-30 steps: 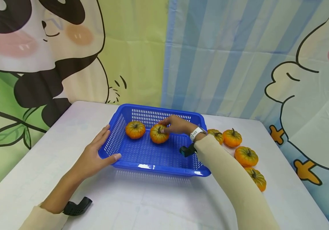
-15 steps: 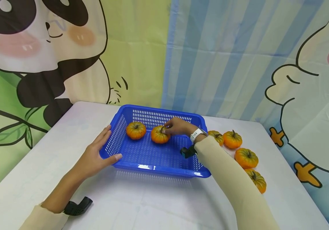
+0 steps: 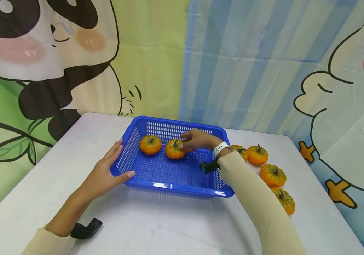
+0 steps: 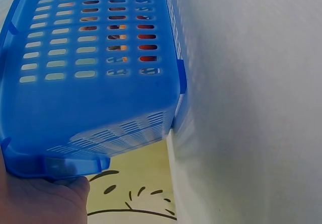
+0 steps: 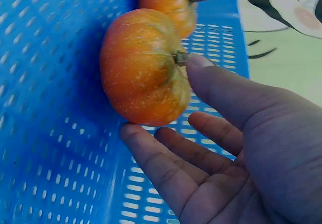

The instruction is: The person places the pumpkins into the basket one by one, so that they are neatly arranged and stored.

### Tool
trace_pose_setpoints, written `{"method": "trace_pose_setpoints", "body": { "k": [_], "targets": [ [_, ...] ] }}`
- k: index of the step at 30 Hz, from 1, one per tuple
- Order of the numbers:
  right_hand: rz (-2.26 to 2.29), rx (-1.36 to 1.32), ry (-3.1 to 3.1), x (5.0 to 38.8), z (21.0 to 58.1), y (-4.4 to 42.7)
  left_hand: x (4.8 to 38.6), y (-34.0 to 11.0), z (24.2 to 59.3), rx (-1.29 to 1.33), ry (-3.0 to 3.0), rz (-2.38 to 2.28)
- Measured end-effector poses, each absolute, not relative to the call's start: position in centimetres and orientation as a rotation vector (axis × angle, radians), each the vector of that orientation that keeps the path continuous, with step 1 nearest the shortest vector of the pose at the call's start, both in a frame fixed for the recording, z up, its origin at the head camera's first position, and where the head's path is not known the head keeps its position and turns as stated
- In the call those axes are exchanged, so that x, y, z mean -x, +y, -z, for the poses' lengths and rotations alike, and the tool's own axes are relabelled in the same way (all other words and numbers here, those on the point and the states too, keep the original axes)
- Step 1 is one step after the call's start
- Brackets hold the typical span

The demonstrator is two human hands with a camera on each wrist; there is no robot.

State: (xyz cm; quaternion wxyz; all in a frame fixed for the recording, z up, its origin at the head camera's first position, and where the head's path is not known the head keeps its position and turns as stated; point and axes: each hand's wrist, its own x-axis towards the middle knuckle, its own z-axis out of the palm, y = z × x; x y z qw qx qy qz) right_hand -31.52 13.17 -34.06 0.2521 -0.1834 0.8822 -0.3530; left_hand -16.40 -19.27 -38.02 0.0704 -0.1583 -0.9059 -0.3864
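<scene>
A blue plastic basket (image 3: 169, 179) with slotted walls stands on the white table. My left hand (image 3: 107, 177) rests at its left front corner, fingers straight along the outside and thumb on the front rim. Inside, one small orange pumpkin (image 3: 150, 145) sits at the left. Another pumpkin (image 3: 174, 150) lies just right of it, close to the back wall. My right hand (image 3: 197, 139) is at this second pumpkin's right side. In the right wrist view, the thumb (image 5: 201, 65) is at the stem and the loose fingers (image 5: 166, 166) extend beside the pumpkin, not wrapped round it.
Right of the basket, several more pumpkins sit on the table: one (image 3: 239, 150) partly behind the right arm, then a back one (image 3: 257, 154), a middle one (image 3: 273, 175) and a front one (image 3: 284, 200). A cartoon-printed curtain (image 3: 232, 63) hangs behind the table (image 3: 169, 226).
The second pumpkin has shifted slightly left in the basket. My right hand has eased off its stem and drawn a little to the right. The left hand stays in place.
</scene>
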Motion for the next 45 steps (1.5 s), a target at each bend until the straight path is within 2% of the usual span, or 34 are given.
{"method": "trace_pose_setpoints", "body": {
  "k": [16, 33, 45],
  "targets": [
    [0.84, 0.654, 2.436, 31.0, 32.9, 13.8, 16.3, -19.3, 38.2, 0.487, -2.719, 1.181],
    [1.057, 0.73, 2.444, 29.8, 31.0, 15.8, 16.4, -19.2, 37.9, 0.485, -2.721, 1.171],
    [1.196, 0.717, 2.486, 28.5, 31.1, 18.0, 16.5, -19.3, 38.1, 0.481, -2.718, 1.193]
  ]
}}
